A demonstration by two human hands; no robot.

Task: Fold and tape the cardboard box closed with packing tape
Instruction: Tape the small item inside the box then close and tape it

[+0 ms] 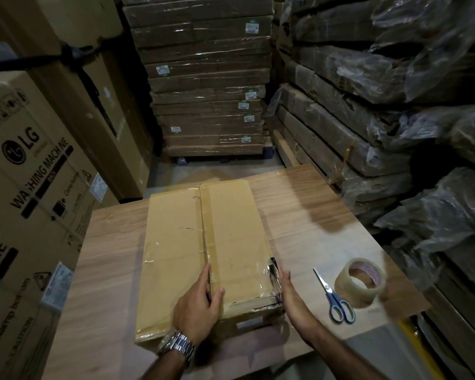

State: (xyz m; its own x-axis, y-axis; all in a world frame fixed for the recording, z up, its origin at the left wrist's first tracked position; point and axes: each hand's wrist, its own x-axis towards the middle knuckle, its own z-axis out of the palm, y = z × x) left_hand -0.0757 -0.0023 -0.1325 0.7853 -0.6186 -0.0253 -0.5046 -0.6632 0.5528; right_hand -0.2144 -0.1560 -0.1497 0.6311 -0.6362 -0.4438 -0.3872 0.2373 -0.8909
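Left hand [200, 300] pinching flap edge of cardboard box [173, 242], right hand [285, 290] flat against its side

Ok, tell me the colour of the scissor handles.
Blue handles on the scissors, seen in the head view.

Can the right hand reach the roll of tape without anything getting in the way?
Probably yes. The right hand rests against the cardboard box's right side, and the tape roll sits on the table nearby. Only the scissors lie flat between them.
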